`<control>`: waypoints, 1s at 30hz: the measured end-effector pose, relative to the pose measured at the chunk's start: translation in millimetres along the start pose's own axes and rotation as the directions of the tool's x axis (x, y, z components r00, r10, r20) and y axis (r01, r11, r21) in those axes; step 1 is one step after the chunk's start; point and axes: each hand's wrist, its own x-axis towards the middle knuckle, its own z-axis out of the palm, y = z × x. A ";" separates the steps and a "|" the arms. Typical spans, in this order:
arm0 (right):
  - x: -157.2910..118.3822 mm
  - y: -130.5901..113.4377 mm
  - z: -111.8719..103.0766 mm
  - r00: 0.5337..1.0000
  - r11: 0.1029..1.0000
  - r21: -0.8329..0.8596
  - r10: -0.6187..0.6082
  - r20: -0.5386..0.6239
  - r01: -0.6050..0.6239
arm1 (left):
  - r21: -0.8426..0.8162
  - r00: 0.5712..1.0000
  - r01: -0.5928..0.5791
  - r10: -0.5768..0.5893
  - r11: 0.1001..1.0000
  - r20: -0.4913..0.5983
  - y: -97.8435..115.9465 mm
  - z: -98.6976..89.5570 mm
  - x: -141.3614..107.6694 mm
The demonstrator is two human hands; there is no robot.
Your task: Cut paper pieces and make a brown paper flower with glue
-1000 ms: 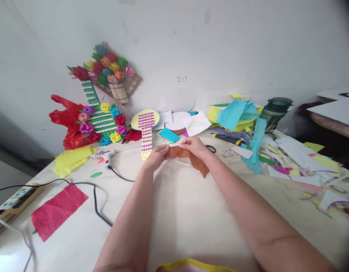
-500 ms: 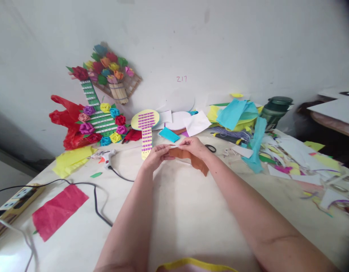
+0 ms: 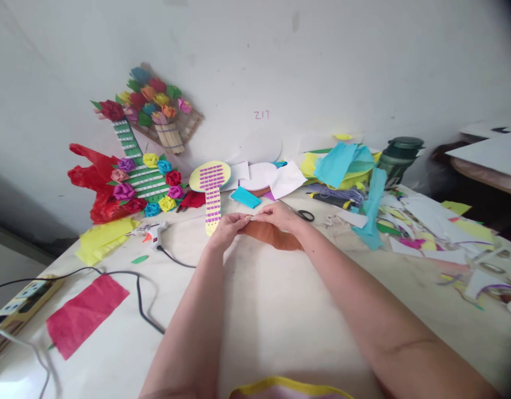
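Observation:
Above the middle of the table, my left hand (image 3: 229, 228) and my right hand (image 3: 280, 215) meet fingertip to fingertip. Both are closed in a pinch on the upper edge of an orange-brown crepe paper strip (image 3: 272, 235), which hangs down below them towards the right. A small whitish piece shows between the fingertips; its kind is too small to tell. Just beyond my hands lie a folded blue paper (image 3: 246, 197) and a yellow paddle-shaped card (image 3: 212, 194) woven with purple strips. The black scissor handles (image 3: 305, 215) are right of my right hand.
A glue gun (image 3: 156, 235) with a black cord lies at left, near a red paper sheet (image 3: 88, 315) and a power strip (image 3: 25, 302). Paper flowers on a green guitar shape (image 3: 149, 183) lean on the wall. Paper scraps (image 3: 433, 221) and a dark green bottle (image 3: 400, 158) are at right.
The orange-brown strip has swung up and flattened along my right wrist, where its end hung lower before. My fingertips have come closer together on its edge. The view has shifted slightly.

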 end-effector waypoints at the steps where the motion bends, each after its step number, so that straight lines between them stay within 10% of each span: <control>1: -0.1 -0.3 1.6 1.000 1.000 0.012 0.020 -0.006 -0.020 | 0.000 1.000 -0.001 0.001 1.000 0.000 -0.2 0.4 0.3; 30: 4.6 11.2 4.9 0.992 0.959 0.265 0.117 -0.035 -0.104 | -0.085 0.997 0.074 -0.075 0.994 -0.016 3.9 1.5 -2.5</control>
